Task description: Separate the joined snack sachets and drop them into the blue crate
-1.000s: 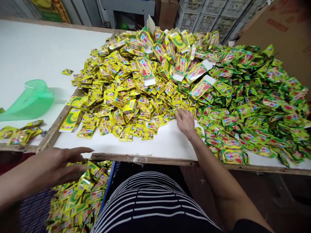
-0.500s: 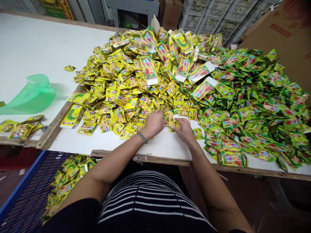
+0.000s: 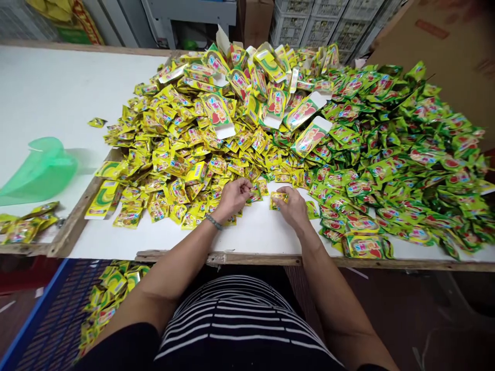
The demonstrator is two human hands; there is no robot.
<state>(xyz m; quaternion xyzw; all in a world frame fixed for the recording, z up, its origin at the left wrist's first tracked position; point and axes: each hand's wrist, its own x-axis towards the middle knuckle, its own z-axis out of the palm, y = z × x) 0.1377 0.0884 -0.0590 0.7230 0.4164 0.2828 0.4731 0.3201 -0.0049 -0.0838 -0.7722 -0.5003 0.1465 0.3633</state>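
Note:
My left hand [image 3: 234,199] is closed at the front edge of the heap, its fingertips pinching a small green candy packet [image 3: 255,195]. A little to the right, my right hand [image 3: 293,207] grips a small yellow candy packet [image 3: 276,200] between thumb and fingers, just over the white tabletop [image 3: 263,232]. Behind both hands rises a heap of yellow packets [image 3: 174,159]. Green packets [image 3: 386,159] are piled to the right. Another green packet [image 3: 312,209] lies beside my right hand, partly hidden by it.
Small printed boxes [image 3: 216,113], some with open flaps, lie on the heap. A wooden strip [image 3: 79,219] divides off the left table, where a green translucent scoop [image 3: 40,170] lies. Below the table edge is a blue crate [image 3: 46,309] with yellow packs. White crates [image 3: 290,28] stand behind.
My hands have drawn apart slightly. A green packet now shows at my left fingertips, and the yellow packet stays in my right hand. The whole view has shifted a little.

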